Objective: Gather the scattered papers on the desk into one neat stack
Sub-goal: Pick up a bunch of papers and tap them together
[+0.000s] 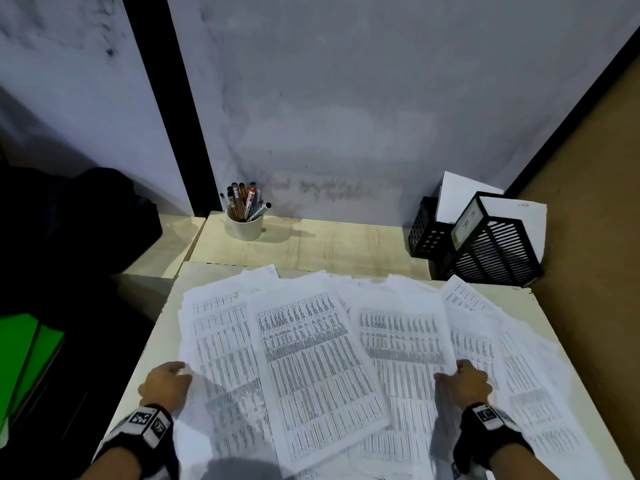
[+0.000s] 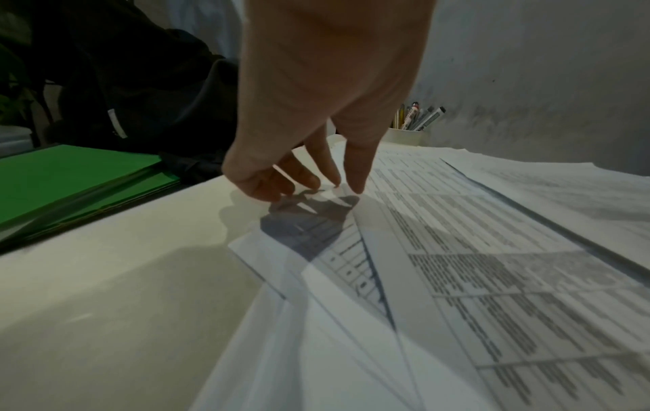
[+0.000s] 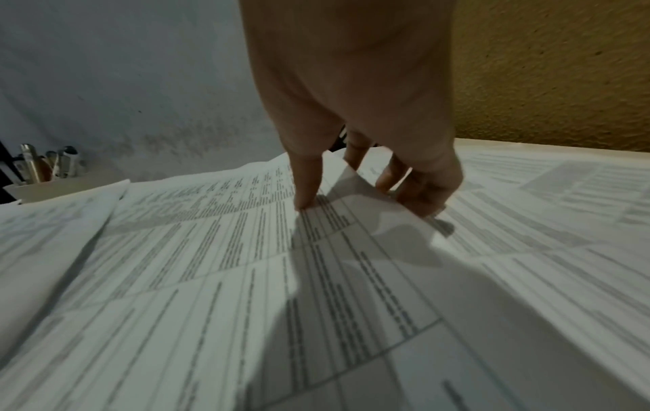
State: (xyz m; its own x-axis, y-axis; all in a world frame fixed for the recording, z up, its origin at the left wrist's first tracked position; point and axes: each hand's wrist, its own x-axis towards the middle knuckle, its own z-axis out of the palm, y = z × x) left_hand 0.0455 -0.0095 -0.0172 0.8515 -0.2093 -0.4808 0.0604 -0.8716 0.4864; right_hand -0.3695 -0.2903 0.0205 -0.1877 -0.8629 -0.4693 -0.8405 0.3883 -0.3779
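Several printed sheets of tables, the papers (image 1: 311,358), lie fanned and overlapping across the pale desk (image 1: 152,344). My left hand (image 1: 166,379) is at the left edge of the spread. In the left wrist view its fingers (image 2: 316,178) point down, loosely bent, with their tips touching the edge of the outer sheet (image 2: 457,250). My right hand (image 1: 464,379) is on the right half of the spread. There its thumb (image 3: 306,194) presses on top of a sheet (image 3: 211,278), and the curled fingers (image 3: 418,194) sit under that sheet's lifted edge, pinching it.
A white cup of pens (image 1: 244,225) stands at the back left of the desk. Two black mesh file holders (image 1: 491,251) with sheets in them stand at the back right. Green folders (image 1: 24,348) and a dark bag (image 1: 86,216) lie to the left, and a brown wall (image 1: 588,237) runs along the right.
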